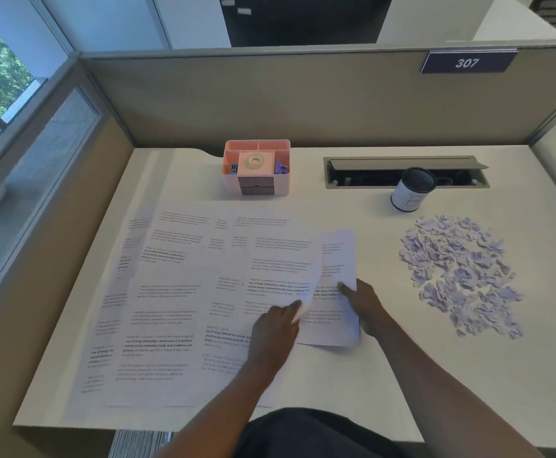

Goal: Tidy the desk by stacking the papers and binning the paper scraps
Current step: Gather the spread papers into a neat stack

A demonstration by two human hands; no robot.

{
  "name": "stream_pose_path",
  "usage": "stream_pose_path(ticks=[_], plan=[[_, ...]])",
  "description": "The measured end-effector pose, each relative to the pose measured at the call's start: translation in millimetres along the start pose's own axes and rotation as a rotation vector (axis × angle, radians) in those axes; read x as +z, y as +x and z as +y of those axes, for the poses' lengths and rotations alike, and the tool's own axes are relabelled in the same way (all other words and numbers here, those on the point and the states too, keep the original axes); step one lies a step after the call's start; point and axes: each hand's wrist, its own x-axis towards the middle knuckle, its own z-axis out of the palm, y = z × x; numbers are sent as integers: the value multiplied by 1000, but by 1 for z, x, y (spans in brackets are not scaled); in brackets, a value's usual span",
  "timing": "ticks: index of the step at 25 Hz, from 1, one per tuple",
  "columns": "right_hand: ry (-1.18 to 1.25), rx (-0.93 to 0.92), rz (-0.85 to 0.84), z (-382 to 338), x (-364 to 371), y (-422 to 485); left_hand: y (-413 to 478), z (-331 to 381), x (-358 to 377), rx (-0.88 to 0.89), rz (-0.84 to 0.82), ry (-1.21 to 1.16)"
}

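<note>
Several printed white papers [170,292] lie spread and overlapping across the left and middle of the white desk [402,375]. My left hand [275,332] pinches the curled right edge of one sheet [283,269], lifting it off the others. My right hand [365,305] presses its fingers on the rightmost sheet [336,328], holding it flat. A loose pile of small pale purple paper scraps [461,272] lies on the desk to the right, apart from both hands. A small round white bin with a dark inside [410,190] stands behind the scraps.
A pink desk organiser [256,168] with tape and clips stands at the back centre. An open cable hatch [405,171] is sunk into the desk behind the bin. Grey partition walls [270,94] close off the back and sides.
</note>
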Motion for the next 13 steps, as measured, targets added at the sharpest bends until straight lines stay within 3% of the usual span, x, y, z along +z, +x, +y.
stream_pose_path(ticks=[3,7,10,13], plan=[[33,72,5,-7,3,-3,-1,17,6,120,-34,93],[19,5,-73,2,0,-5,-6,35,16,194,-107,95],[-43,-19,-100,12,-10,-5,-13,35,17,163,-288,-26],[8,-35,-114,14,-33,-5,-25,15,3,110,-301,-70]])
